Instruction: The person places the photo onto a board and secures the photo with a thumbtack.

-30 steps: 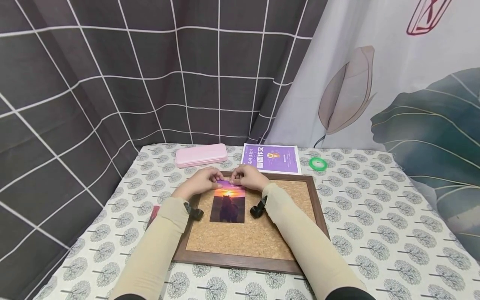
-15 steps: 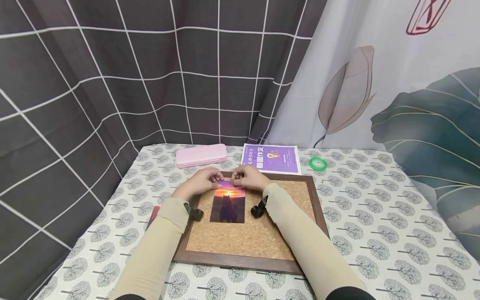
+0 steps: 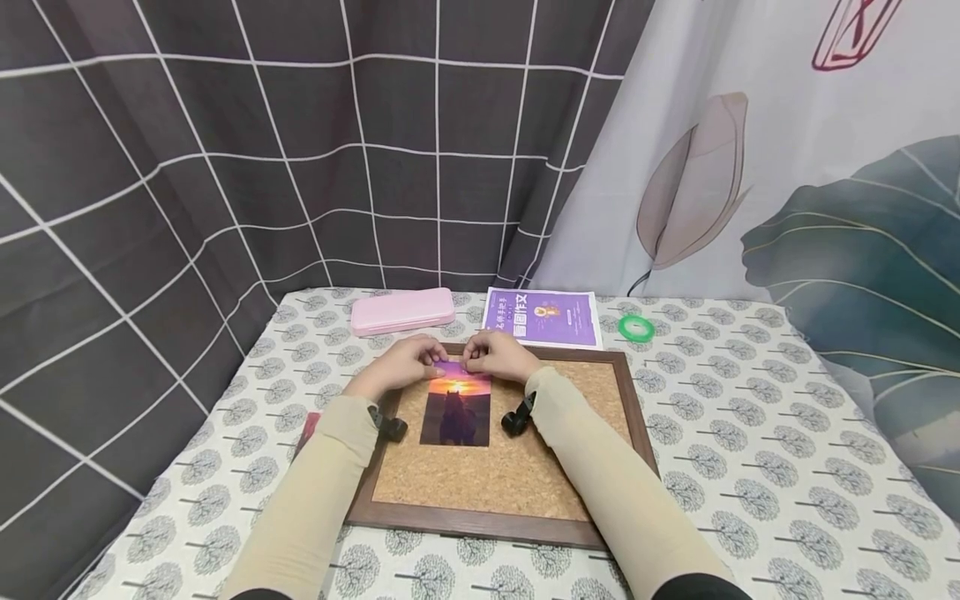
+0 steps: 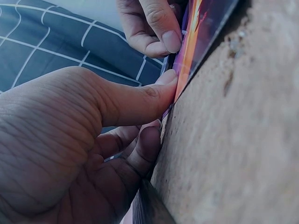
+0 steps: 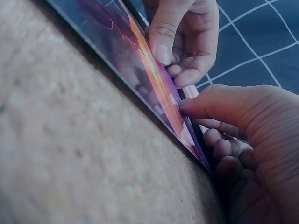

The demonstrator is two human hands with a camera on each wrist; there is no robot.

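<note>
A sunset photo (image 3: pixel 456 408) lies on a cork board with a brown wooden frame (image 3: pixel 637 417) in the middle of the table. My left hand (image 3: pixel 429 360) and my right hand (image 3: pixel 474 360) meet at the photo's top edge, close together. In the left wrist view my left hand's (image 4: pixel 161 100) thumb lies on the photo (image 4: pixel 198 37) edge with curled fingers underneath. In the right wrist view my right hand's (image 5: pixel 196 116) thumb tip presses the photo (image 5: pixel 117 46) near its corner, fingers curled below. The cork (image 5: pixel 70 154) under the photo is bare.
Beyond the board lie a pink case (image 3: pixel 402 310), a purple booklet (image 3: pixel 542 317) and a green tape roll (image 3: pixel 636 327). A red item (image 3: pixel 308 427) peeks out by my left forearm. Checked and leaf-print curtains close in the table at the back and sides.
</note>
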